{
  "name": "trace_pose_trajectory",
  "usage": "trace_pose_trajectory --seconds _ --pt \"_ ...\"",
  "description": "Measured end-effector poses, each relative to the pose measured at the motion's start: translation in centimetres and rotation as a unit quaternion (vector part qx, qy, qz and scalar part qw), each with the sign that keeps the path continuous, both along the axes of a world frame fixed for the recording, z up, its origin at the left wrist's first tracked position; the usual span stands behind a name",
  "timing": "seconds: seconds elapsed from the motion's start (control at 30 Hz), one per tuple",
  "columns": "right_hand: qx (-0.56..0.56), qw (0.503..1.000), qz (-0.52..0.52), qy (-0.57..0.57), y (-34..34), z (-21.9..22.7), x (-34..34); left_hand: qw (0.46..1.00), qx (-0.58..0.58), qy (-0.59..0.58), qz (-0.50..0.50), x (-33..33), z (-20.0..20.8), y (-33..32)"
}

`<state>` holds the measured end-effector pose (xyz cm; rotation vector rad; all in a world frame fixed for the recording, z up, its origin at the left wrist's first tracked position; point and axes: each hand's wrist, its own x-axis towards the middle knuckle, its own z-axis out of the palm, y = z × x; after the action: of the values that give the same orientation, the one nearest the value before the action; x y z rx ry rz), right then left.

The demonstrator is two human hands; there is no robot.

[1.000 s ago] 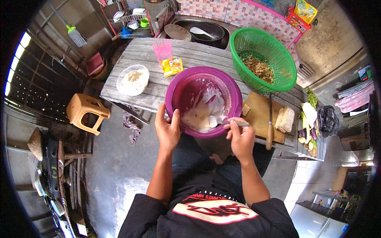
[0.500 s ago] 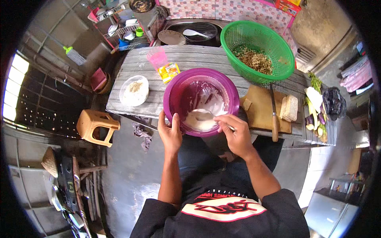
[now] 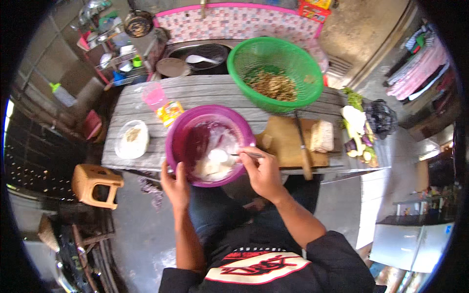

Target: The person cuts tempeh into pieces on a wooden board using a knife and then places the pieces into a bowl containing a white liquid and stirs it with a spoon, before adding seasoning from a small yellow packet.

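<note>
A purple bowl (image 3: pixel 173 137) stands at the near edge of the table, with thick white, floury mixture (image 3: pixel 211 171) in its bottom and smears up its inner wall. My left hand (image 3: pixel 177 186) grips the bowl's near left rim, thumb at the inside edge. Over the right rim, the fingers of my right hand (image 3: pixel 264 175) are closed on the thin handle of a metal spoon (image 3: pixel 253 155), whose head lies in the mixture. Left of the bowl sits a small clear dish of white powder (image 3: pixel 131 153). A yellow packet (image 3: pixel 170 112) and a pink cup (image 3: pixel 154 96) are just behind.
A green basket (image 3: pixel 315 88) with brown crumbly food stands behind. To the right, a cutting board (image 3: pixel 281 134) bears a knife (image 3: pixel 304 154) and a pale block (image 3: pixel 322 136). Vegetables (image 3: pixel 355 127) and a black plastic bag (image 3: pixel 381 118) lie farther right. An orange stool (image 3: pixel 93 183) stands left.
The view has shifted, so the table and bowl appear farther left and lower. My right hand has moved slightly up and outward over the bowl's rim with the spoon. My left hand keeps its grip.
</note>
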<state>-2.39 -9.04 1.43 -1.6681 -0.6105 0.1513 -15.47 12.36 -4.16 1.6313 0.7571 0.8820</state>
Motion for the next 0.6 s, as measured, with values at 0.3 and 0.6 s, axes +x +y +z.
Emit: trace_pose_trajectory --seconds 0.3,0.6 --pt "-0.005 0.991 0.063 0.114 -2.8 -0.4 4.4 0.997 -0.048 -0.059 -0.013 -0.2 -1.0 1.0" --pt "-0.155 0.98 -0.088 -0.089 -6.4 -1.6 7.3 0.997 0.037 0.068 0.0 -0.1 -0.7 2.5"
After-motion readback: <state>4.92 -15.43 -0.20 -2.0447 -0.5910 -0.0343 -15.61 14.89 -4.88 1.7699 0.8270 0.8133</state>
